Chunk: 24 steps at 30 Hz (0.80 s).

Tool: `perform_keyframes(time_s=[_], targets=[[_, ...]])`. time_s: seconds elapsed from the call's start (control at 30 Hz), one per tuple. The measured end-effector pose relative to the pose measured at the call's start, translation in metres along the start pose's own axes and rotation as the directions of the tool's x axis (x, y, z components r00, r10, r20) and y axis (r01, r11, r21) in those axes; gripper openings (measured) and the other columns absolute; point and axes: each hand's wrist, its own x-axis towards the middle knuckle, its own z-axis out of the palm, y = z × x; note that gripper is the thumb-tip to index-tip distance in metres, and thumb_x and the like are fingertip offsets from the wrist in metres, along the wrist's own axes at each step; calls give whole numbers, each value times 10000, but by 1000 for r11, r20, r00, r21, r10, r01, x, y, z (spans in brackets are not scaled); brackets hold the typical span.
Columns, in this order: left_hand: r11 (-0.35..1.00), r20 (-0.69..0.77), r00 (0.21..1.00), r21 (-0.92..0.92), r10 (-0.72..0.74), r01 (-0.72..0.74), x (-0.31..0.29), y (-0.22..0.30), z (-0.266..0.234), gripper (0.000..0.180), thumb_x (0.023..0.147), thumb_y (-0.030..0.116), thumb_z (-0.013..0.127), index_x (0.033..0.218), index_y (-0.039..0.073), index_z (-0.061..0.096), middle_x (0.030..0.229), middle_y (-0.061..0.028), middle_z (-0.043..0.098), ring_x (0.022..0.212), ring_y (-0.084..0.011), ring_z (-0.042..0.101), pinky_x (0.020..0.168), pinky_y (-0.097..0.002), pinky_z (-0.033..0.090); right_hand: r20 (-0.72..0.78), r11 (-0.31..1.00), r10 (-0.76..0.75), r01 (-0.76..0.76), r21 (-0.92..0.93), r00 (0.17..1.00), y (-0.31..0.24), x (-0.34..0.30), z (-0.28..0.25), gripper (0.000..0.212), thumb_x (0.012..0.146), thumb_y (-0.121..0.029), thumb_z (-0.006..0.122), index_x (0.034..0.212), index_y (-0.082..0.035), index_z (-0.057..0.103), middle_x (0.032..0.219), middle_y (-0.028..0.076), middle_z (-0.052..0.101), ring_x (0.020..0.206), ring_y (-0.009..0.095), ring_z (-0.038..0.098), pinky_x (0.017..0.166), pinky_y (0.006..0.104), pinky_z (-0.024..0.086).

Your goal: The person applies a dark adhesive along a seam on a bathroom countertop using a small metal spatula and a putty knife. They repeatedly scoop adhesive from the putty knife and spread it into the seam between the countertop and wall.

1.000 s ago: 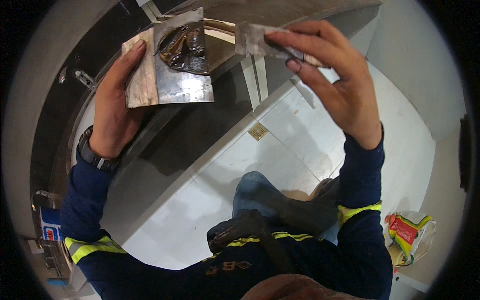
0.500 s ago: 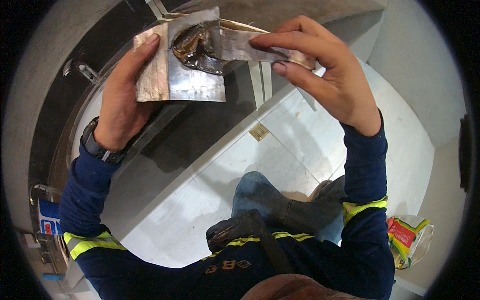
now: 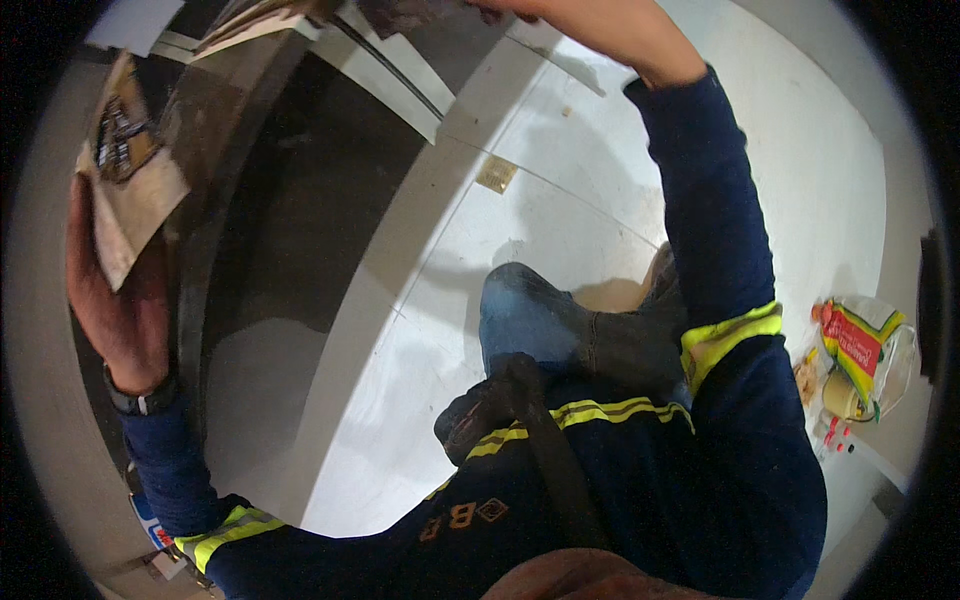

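At the far left, my left hand (image 3: 125,315) grips a flat metal plate (image 3: 145,205) with a pale band along its edge. The plate is tilted, and a lump of dark brown, glossy paste (image 3: 122,140) sits on it. My right hand (image 3: 610,30) reaches up to the top edge, where the picture cuts off part of it. Its fingers are closed at one end of a thin metal scraper (image 3: 400,14), which is blurred and partly outside the picture. The scraper's tip is hidden.
Below the hands lies a dark sunken surface (image 3: 300,210) with a pale ledge (image 3: 375,250). White floor tiles hold a small brass drain cover (image 3: 496,173). A red, yellow and green bag (image 3: 862,345) lies at the right. A blue and white can (image 3: 150,520) stands by my left elbow.
The scraper has come off the plate and paste. My left hand has moved left and down with the plate, tilting it. My right hand has gone up to the top edge. The view has shifted.
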Motion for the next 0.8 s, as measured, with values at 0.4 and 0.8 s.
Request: perform_keyframes(time_s=[0.4, 0.8], targets=[[999, 31, 999, 43, 5, -7, 1, -2, -10, 586, 926, -116, 469, 1479, 34, 344, 1437, -157, 432, 1229, -230, 503, 1046, -344, 439, 25, 990, 12, -15, 137, 1000, 29, 33, 19, 166, 892, -120, 648, 1001, -40, 551, 750, -56, 513, 649, 38, 463, 546, 202, 359], [989, -121, 992, 145, -23, 40, -4, 2, 11, 484, 1029, 199, 356, 1485, 48, 303, 1465, -191, 359, 1331, -318, 414, 1129, -455, 346, -78, 994, 75, -69, 82, 994, 31, 39, 29, 173, 884, -114, 640, 1009, -5, 592, 791, -28, 576, 672, 60, 518, 590, 207, 416]])
